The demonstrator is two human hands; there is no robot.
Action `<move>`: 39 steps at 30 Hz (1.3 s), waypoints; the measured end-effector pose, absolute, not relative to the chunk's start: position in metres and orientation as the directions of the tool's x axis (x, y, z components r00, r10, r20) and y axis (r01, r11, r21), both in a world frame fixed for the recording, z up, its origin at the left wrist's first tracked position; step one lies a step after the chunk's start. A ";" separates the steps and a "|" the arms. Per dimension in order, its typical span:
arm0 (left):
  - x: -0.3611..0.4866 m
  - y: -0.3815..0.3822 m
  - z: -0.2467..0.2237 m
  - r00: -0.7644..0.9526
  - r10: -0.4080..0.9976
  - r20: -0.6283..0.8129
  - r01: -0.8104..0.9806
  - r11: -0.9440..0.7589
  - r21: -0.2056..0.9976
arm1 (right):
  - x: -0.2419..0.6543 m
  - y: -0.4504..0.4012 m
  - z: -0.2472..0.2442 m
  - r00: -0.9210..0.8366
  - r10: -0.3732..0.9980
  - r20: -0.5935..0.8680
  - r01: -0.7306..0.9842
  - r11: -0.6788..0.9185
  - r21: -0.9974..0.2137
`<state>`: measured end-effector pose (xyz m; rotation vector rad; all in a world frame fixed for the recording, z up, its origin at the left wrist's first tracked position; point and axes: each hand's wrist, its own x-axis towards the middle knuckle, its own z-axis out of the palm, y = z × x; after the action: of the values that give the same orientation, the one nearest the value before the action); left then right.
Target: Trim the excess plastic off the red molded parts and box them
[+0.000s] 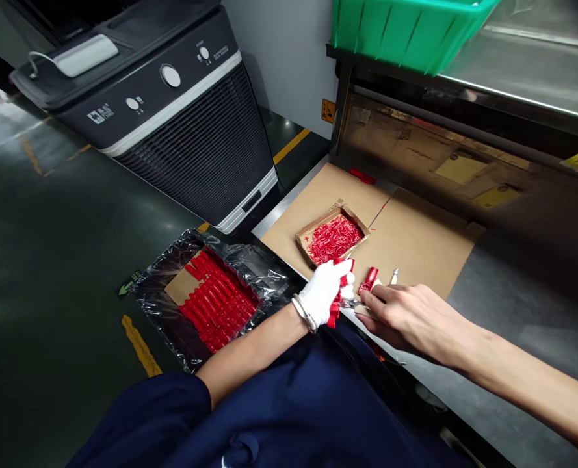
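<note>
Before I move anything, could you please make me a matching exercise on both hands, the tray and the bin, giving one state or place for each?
1. Left hand
2. Right hand
3. Tray
4. Bin

A. Small red bits lie inside it
B. Green, at the top of the picture
C. Wears a white glove
D. Bare, without a glove

Pairs: 1-C, 2-D, 3-A, 4-B.

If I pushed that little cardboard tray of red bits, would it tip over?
The cardboard tray would probably slide rather than tip, since it sits flat with low walls. It's likely fairly light, because the red bits look small and thin. A hard bump might spill some, as the top is open.
</note>
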<state>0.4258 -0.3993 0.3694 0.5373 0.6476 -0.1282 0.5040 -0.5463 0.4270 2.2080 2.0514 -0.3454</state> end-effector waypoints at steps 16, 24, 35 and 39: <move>0.427 -0.396 0.394 0.807 0.173 -0.564 0.176 0.842 0.510 | 0.493 -0.536 0.449 0.193 0.962 -0.193 0.981 -0.184 0.067; 0.425 -0.396 0.393 0.856 0.077 -0.512 0.249 0.806 0.537 | 0.491 -0.537 0.445 0.138 0.983 -0.121 0.987 -0.127 0.098; 0.424 -0.398 0.397 0.839 0.059 -0.541 0.274 0.814 0.513 | 0.495 -0.541 0.443 0.074 0.993 -0.094 0.991 -0.063 0.119; 0.424 -0.396 0.402 0.863 0.032 -0.505 0.288 0.790 0.541 | 0.496 -0.541 0.454 0.087 0.989 -0.117 0.981 -0.065 0.181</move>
<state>0.4238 -0.3962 0.4017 0.6518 0.5202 -0.1446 0.4957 -0.5406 0.4535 2.1476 1.9880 0.0550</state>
